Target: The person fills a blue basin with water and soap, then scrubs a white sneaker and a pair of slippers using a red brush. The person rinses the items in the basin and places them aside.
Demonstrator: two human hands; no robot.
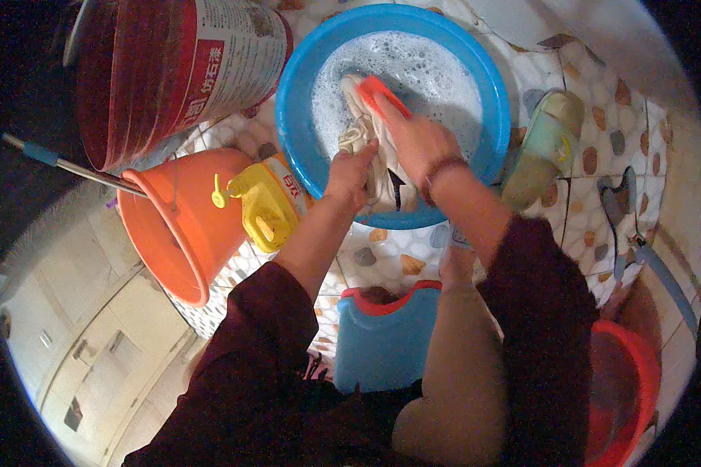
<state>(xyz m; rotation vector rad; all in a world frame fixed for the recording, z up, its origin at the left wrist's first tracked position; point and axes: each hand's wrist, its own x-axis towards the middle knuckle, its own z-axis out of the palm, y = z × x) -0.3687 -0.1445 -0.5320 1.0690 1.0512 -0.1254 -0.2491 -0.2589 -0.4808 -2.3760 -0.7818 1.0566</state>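
Observation:
A round blue plastic basin [295, 149] stands on the tiled floor, holding foamy, soapy water [438, 64]. Over it, my left hand [350, 175] grips a wet cream fabric item [385, 154] with a black mark near its lower end. Whether this is a shoe or bunched cloth I cannot tell. In my right hand [426, 143] is a red plastic scrubbing brush [380, 93], pressed along the upper part of the fabric. Its bristle side is hidden.
Left of the basin are a yellow pump bottle [269, 204], an orange bucket [204, 204] with a pole in it, and a large dark red pail [169, 76]. A green slipper [549, 140] lies right. A blue plastic stool [385, 344] and red basin [648, 373] are nearer me.

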